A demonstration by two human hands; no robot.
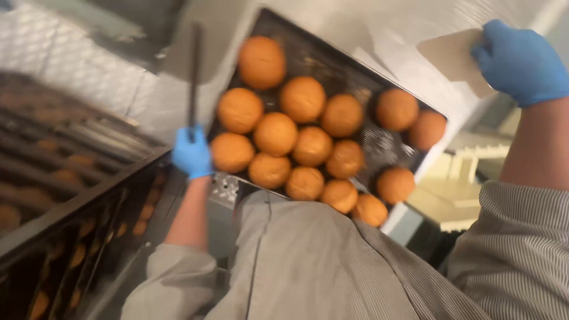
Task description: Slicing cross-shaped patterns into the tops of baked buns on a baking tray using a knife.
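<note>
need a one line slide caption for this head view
Blue-gloved left hand grips a dark rod beside a dark baking tray of round golden buns.

dark perforated baking tray [379, 145] on a pale metal worktop [385, 35], corner toward the body. about sixteen round golden-brown buns [275, 134] sit directly on it, mostly touching; three lie apart toward its right edge.
</note>
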